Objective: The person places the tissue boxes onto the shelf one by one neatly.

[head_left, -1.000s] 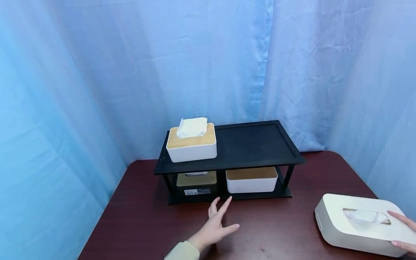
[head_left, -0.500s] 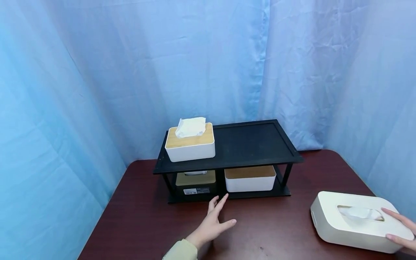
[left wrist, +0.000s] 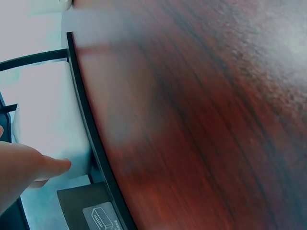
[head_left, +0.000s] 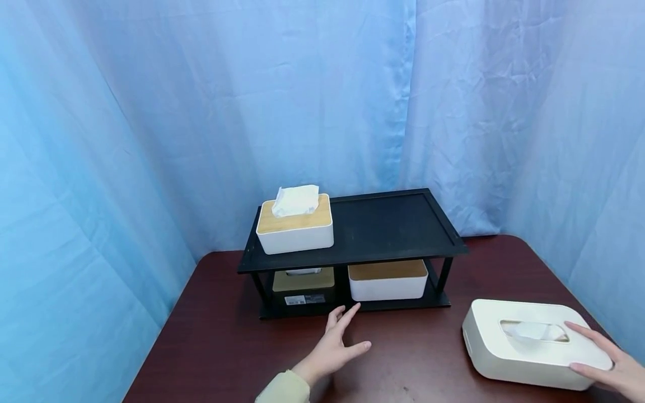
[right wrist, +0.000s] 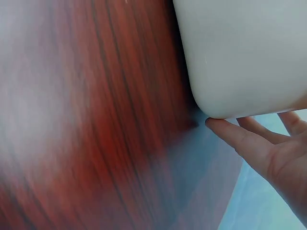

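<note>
In the head view my right hand (head_left: 612, 355) lies against the right end of a cream tissue box (head_left: 524, 372), its fingers and thumb extended. The right wrist view shows the thumb touching a rounded corner of the same tissue box (right wrist: 249, 57). White tissue shows in the box's oval slot. My left hand (head_left: 330, 347) is spread above the table, holding nothing, just before a black two-tier rack (head_left: 393, 224). On its top tier stands a white tissue box with a wooden lid (head_left: 294, 240). Another white wooden-lidded box (head_left: 388, 288) and a black one (head_left: 304, 296) sit below.
The dark red-brown table (head_left: 201, 347) has rounded far corners. Pale blue curtains (head_left: 302, 101) hang behind it and along both sides. In the left wrist view the rack's front edge (left wrist: 91, 120) runs close to the left hand.
The cream tissue box and my right hand have moved left together across the right side of the table. The left hand has stayed nearly in place.
</note>
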Demonstrator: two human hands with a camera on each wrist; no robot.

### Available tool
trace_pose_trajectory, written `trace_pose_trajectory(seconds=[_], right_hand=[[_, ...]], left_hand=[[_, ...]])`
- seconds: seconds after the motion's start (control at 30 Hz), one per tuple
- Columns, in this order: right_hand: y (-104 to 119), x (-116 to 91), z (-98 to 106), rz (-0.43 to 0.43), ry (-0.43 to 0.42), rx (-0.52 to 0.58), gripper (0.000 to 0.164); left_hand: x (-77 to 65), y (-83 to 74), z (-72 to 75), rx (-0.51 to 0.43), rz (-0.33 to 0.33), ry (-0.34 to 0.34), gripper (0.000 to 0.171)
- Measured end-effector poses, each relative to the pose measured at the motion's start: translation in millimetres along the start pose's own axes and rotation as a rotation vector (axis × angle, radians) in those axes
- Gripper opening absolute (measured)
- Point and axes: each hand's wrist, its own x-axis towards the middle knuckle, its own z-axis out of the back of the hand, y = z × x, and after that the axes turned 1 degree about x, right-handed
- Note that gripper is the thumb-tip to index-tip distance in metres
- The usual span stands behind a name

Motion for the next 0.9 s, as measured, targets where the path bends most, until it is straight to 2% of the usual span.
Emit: trace_pose_trajectory(seconds=[0.07, 0.2, 0.4, 0.63, 0.73, 0.9], right_hand=[[7.1, 1.5, -4.5, 0.022, -0.001, -0.047, 0.096], [21.0, 2.1, -15.1, 0.004, 0.018, -0.054, 0.095], [34.1, -0.6, -34.5, 0.132, -0.031, -0.091, 0.083], [53.2, 4.2, -46.2, 0.079, 0.056, 0.003, 0.086], [60.9, 4.1, -50.4, 0.079, 0.068, 0.006, 0.085], [72.0, 3.9, -59.8, 0.072, 0.094, 0.013, 0.085]], left_hand=[[1.8, -2.3, -1.6, 0.009, 0.007, 0.004, 0.074], [7.2, -8.8, -8.6, 0.013, -0.012, 0.04, 0.074], [14.3, -20.8, -22.9, 0.047, -0.045, 0.104, 0.073], [20.0, -34.9, -34.1, 0.1, -0.049, 0.145, 0.073], [21.6, -40.2, -40.6, 0.114, -0.048, 0.163, 0.073], [23.4, -44.9, -51.2, 0.058, -0.001, 0.203, 0.074]])
